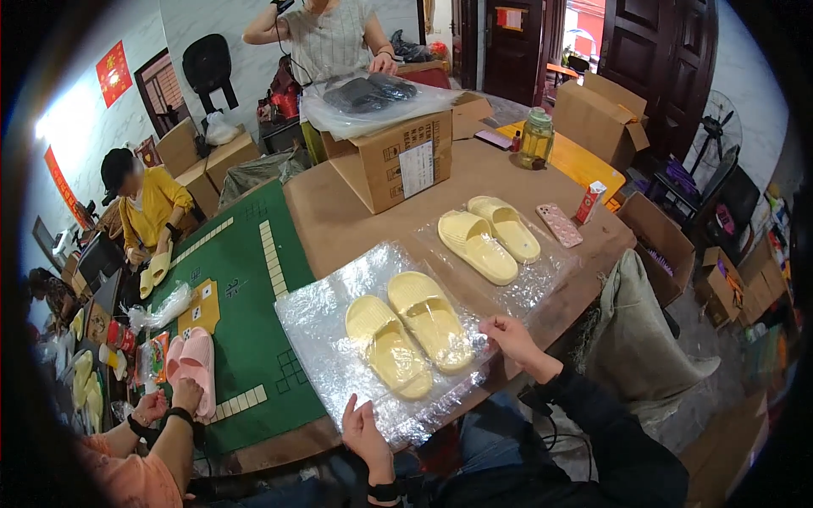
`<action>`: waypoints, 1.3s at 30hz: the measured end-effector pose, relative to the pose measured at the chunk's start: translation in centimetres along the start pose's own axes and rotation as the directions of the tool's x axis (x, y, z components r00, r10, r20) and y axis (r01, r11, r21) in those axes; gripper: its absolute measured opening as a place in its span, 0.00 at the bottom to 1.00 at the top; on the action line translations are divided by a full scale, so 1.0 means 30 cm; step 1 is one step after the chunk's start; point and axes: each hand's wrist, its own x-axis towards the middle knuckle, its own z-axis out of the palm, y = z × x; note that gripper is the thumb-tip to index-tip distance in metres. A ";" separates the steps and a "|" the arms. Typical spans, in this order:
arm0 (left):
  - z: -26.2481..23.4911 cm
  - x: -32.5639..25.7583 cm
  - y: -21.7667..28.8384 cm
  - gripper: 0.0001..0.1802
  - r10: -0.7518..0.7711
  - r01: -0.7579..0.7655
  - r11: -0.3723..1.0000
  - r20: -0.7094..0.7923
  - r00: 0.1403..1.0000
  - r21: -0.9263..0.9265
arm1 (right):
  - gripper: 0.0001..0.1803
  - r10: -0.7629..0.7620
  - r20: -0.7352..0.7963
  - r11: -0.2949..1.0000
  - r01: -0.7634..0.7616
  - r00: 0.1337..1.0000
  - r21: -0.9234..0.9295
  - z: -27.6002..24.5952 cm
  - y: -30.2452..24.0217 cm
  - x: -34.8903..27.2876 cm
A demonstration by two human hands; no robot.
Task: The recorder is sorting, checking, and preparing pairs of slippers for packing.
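Note:
A pair of pale yellow slide slippers (pixel 410 334) lies side by side, toes away from me, on a stack of clear plastic bags (pixel 318 300). Shiny film shows over the right slipper's heel; whether both are fully inside a bag I cannot tell. My right hand (pixel 515 340) pinches the clear film beside that heel. At the near left edge, my left hand (pixel 366 433) has its fingers on the film, seemingly gripping it, fingertips partly bent. Farther right, a second pale yellow pair (pixel 489 240) rests on clear plastic film.
A cardboard box (pixel 394 165) topped with bagged dark slippers stands ahead. A pink-cased phone (pixel 559 226), small carton (pixel 590 201) and glass jar (pixel 536 140) sit to the right. At left, a co-worker's hands touch pink slippers (pixel 193 368) on a green mat (pixel 246 339). Other people work beyond.

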 end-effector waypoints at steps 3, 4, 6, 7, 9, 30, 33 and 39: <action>-0.021 0.015 0.004 0.08 0.220 -0.212 0.965 -0.039 0.975 0.153 | 0.09 0.013 0.002 0.999 -0.013 1.000 0.037 0.023 0.010 -0.005; -0.024 0.014 0.030 0.08 0.094 -0.089 0.987 -0.031 0.995 0.133 | 0.09 0.013 -0.001 0.999 -0.013 1.000 0.039 0.027 0.012 -0.006; -0.024 0.021 0.048 0.09 -0.042 0.044 0.997 -0.031 0.999 0.064 | 0.08 -0.088 -0.014 0.996 0.089 0.996 0.033 0.037 0.015 -0.008; -0.026 0.025 0.047 0.09 -0.040 0.042 0.997 -0.032 0.999 0.065 | 0.08 -0.089 -0.013 0.995 0.089 0.996 0.034 0.041 0.012 -0.007; -0.027 0.031 0.041 0.09 -0.039 0.039 0.999 -0.020 0.999 0.000 | 0.08 -0.062 -0.043 0.997 0.064 0.997 0.045 0.043 0.007 -0.006; 0.072 -0.134 -0.064 0.39 0.118 -0.622 0.452 0.648 0.753 0.640 | 0.14 -0.116 -0.032 0.983 0.110 0.993 -0.148 -0.082 0.318 0.244; 0.095 -0.121 -0.133 0.34 0.233 -0.650 0.372 0.611 0.757 0.663 | 0.10 -0.155 -0.052 0.953 0.136 0.987 -0.272 -0.106 0.329 0.252; 0.106 -0.090 -0.087 0.27 0.304 -0.708 0.225 0.642 0.703 0.669 | 0.24 -0.134 0.066 0.841 0.149 0.989 -0.521 -0.006 0.102 0.110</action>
